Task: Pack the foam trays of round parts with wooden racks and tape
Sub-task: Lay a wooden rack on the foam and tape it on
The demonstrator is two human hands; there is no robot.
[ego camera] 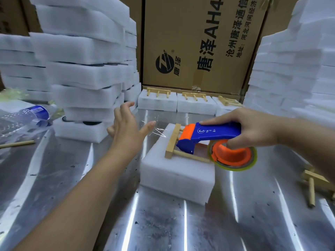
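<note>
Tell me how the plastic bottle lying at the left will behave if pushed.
The bottle lies on its side, so it would probably roll, though unevenly. It looks clear and crumpled, so it is likely light for its size and easily dented.

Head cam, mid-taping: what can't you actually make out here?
1. White foam block: head view, the foam itself hides its contents.
2. Light wooden rack on it: its right part is covered by the blue-and-orange tape dispenser and the right hand.
3. Clear tape strand by the left hand: only glints, contact unclear.
4. Second wooden rack: cut by the right edge, blurred.
</note>
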